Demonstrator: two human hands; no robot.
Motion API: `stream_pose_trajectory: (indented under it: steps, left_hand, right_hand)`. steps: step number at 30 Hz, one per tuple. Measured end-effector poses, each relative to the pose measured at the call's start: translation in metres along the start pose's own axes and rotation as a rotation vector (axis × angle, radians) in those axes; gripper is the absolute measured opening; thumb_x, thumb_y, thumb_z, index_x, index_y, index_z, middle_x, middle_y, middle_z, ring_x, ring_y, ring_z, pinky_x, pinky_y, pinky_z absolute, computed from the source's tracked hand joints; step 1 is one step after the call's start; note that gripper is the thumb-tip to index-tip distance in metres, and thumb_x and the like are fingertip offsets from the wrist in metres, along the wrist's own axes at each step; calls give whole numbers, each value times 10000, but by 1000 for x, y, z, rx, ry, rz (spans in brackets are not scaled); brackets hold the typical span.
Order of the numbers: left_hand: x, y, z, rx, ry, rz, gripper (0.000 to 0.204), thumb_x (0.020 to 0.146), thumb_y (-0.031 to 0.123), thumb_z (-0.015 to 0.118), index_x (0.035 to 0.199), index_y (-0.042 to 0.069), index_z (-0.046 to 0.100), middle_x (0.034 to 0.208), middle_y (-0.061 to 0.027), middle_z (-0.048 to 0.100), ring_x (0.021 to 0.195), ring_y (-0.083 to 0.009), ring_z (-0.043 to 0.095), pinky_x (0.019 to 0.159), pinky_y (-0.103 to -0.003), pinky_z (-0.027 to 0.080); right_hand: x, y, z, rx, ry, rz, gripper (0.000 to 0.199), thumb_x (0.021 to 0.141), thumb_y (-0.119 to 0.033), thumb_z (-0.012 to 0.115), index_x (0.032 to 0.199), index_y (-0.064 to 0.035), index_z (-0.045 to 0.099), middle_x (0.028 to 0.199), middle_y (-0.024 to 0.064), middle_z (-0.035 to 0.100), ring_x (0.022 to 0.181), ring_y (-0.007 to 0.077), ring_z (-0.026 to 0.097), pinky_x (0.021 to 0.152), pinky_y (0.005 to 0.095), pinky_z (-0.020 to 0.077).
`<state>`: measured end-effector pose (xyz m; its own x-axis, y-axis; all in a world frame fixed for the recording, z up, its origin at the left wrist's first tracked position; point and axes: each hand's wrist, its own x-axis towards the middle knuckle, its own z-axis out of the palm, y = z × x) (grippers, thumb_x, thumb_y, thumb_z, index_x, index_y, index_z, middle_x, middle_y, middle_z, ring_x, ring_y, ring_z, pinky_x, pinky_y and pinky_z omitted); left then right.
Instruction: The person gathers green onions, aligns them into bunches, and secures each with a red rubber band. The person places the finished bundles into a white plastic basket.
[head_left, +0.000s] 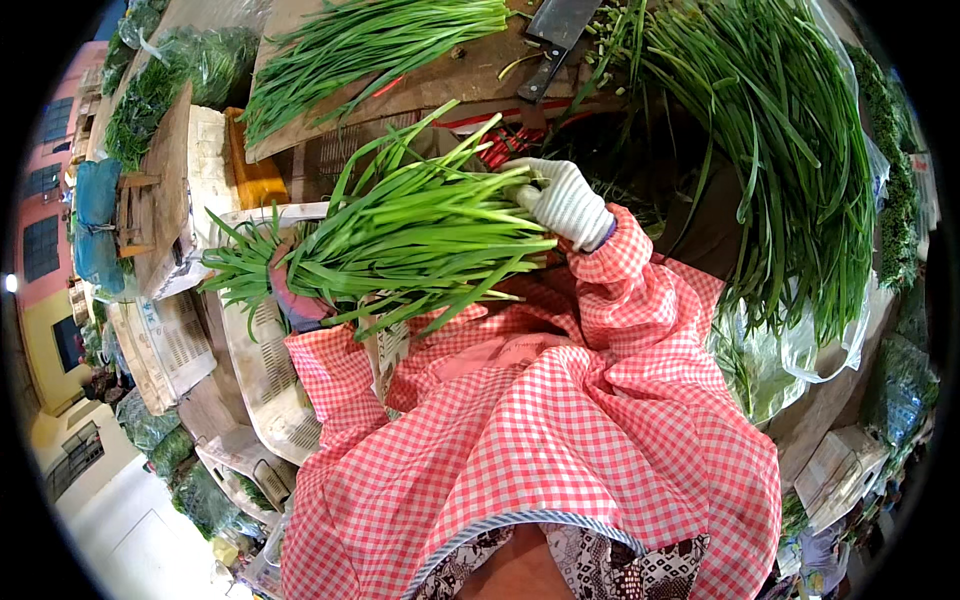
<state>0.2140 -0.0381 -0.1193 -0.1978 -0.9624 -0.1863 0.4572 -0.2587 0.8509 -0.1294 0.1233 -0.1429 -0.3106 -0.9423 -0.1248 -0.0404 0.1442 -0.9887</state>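
A loose bunch of long green garlic chives [420,225] lies across in front of my chest, its pale cut ends to the right and its leaf tips to the left. My left hand [292,288], in a pinkish-grey glove, is wrapped round the leafy end, partly hidden by the leaves. At the pale ends my right hand [565,200], in a white knitted glove, has its fingers closed on a few stalks. Another pile of chives [380,50] rests on the wooden board [440,85] ahead, and a large heap of chives [775,150] spreads at the right.
A cleaver [560,35] with a black handle lies on the board's far side beside trimmed green scraps. To my left stands a white plastic crate [262,370]. A clear plastic bag [765,370] hangs under the right heap. Bagged greens [215,65] sit far left.
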Motion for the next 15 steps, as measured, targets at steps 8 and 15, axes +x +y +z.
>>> stream_pose_trajectory:
  steps: [8, 15]
  left_hand:
    - [7, -3, 1, -55, -86, 51, 312, 885, 269, 460, 1064, 27, 538, 944, -141, 626, 860, -282, 620, 803, -445, 516]
    - [16, 15, 2, 350, -111, 52, 251, 908, 226, 440, 996, 12, 537, 886, -121, 623, 814, -258, 621, 773, -389, 520]
  right_hand:
    - [-7, -41, -71, -98, 233, 214, 209, 813, -204, 635, 939, -45, 684, 654, 67, 622, 562, 102, 548, 541, 250, 454]
    - [41, -51, 2, -666, -310, -248, 342, 823, -379, 558, 905, -62, 658, 769, 166, 628, 730, 345, 611, 681, 444, 478]
